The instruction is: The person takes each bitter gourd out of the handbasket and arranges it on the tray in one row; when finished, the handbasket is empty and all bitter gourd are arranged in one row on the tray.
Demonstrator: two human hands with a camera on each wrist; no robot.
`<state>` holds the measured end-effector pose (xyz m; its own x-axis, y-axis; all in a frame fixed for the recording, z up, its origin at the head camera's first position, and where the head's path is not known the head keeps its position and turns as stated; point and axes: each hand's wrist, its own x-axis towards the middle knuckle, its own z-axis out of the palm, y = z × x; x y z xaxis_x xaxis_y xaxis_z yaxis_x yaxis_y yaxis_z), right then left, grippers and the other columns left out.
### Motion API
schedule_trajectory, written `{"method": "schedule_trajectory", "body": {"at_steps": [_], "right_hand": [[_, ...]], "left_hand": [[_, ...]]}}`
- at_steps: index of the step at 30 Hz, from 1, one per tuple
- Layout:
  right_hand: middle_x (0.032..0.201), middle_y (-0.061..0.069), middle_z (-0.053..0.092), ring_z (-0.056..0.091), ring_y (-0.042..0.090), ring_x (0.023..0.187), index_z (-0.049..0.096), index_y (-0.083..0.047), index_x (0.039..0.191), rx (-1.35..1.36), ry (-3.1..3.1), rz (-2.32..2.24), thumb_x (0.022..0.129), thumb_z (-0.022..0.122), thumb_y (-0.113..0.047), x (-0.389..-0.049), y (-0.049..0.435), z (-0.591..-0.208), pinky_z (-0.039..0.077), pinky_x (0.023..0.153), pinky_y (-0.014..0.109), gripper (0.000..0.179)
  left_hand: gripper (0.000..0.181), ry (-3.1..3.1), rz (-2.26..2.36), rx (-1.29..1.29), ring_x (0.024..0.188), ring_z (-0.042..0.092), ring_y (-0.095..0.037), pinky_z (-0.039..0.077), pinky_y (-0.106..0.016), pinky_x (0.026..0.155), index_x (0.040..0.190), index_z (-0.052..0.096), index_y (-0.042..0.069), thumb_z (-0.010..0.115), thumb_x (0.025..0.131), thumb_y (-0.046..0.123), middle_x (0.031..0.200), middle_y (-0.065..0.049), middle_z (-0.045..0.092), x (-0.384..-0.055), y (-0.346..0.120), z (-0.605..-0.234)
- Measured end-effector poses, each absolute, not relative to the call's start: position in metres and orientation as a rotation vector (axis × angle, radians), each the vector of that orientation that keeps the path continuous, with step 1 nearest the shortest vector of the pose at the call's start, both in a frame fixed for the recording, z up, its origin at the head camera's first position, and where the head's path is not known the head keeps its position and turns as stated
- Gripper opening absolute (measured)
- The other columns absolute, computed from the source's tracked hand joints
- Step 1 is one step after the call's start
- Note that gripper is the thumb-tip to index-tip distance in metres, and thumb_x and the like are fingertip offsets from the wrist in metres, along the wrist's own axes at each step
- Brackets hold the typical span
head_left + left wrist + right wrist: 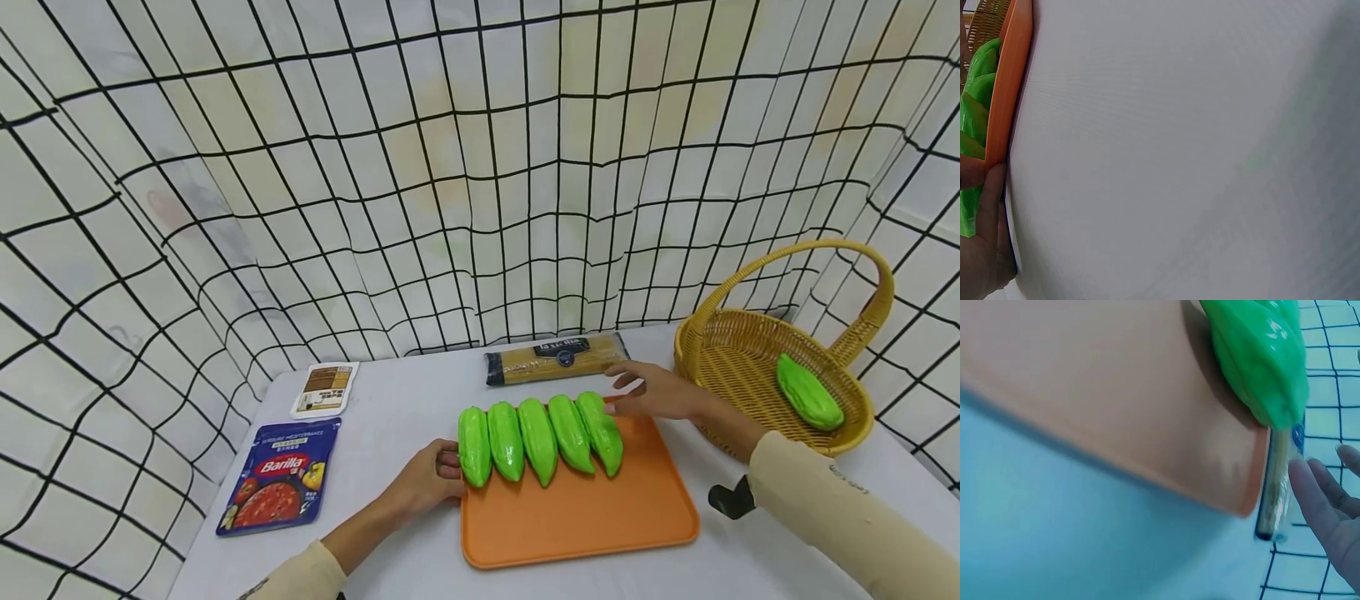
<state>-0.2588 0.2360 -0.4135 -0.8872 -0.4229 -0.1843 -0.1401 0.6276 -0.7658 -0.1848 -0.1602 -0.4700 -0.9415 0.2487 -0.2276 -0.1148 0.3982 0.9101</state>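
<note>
Several glossy green tapered vegetables (540,437) lie side by side along the far left part of an orange tray (577,521). At the tray's left edge my left hand (429,479) pinches the rim; the left wrist view shows thumb and fingers (988,206) on either side of it, close to the leftmost vegetable. My right hand (652,390) hovers by the tray's far right corner, its fingers loosely bent and holding nothing. From the right wrist view, those fingers (1310,494) are apart from the tray and the nearest green vegetable (1263,362).
A wicker basket (731,333) with a tall handle stands at the right, holding one green vegetable (808,392). Behind the tray lies a pasta packet (555,360). A blue Barilla pouch (281,475) and a white-brown packet (326,389) lie at the left. Black-gridded white cloth surrounds the table.
</note>
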Motion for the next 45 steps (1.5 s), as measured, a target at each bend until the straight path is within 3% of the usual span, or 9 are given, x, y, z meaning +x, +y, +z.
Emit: {"method": "schedule_trajectory", "body": {"at_steps": [10,18,26,31,45], "right_hand": [[0.134,0.025,0.055,0.063,0.027,0.108,0.048,-0.001,0.143,-0.522,2.550,-1.105,0.087,0.076,-0.035,-0.231,0.271,-0.391,0.059,0.087,0.041,0.071],[0.126,0.016,0.061,0.064,0.018,0.102,0.053,-0.004,0.138,-0.577,2.612,-1.099,0.088,0.076,-0.029,-0.207,0.310,-0.375,0.058,0.080,0.026,0.060],[0.130,0.016,0.060,0.062,0.003,0.099,0.054,-0.005,0.138,-0.562,2.710,-1.019,0.092,0.071,-0.027,-0.192,0.356,-0.368,0.058,0.076,0.026,0.054],[0.130,0.017,0.059,0.063,0.013,0.102,0.053,-0.003,0.136,-0.475,2.776,-0.955,0.094,0.069,-0.027,-0.200,0.380,-0.363,0.057,0.076,0.028,0.052],[0.135,0.035,0.051,0.062,0.039,0.113,0.034,0.009,0.147,-0.270,2.708,-0.871,0.098,0.062,-0.037,-0.249,0.417,-0.362,0.062,0.084,0.048,0.072]], "left_hand": [[0.068,2.327,1.553,0.119,0.099,0.063,-0.020,0.063,-0.035,0.076,0.136,0.045,-0.008,0.074,0.074,0.000,0.118,-0.018,0.059,-0.183,-0.159,-0.469],[0.069,2.335,1.550,0.105,0.098,0.062,-0.019,0.062,-0.034,0.076,0.136,0.046,-0.008,0.074,0.074,0.000,0.118,-0.018,0.058,-0.185,-0.159,-0.470],[0.071,2.336,1.512,0.098,0.100,0.061,-0.021,0.062,-0.032,0.077,0.138,0.046,-0.006,0.076,0.075,0.003,0.120,-0.017,0.058,-0.186,-0.159,-0.469],[0.071,2.346,1.503,0.098,0.101,0.061,-0.021,0.062,-0.032,0.078,0.138,0.045,-0.006,0.076,0.075,0.003,0.121,-0.017,0.058,-0.186,-0.159,-0.469],[0.071,2.370,1.485,0.107,0.101,0.062,-0.021,0.062,-0.031,0.078,0.137,0.047,-0.006,0.077,0.074,0.004,0.120,-0.016,0.059,-0.187,-0.159,-0.467]]}}
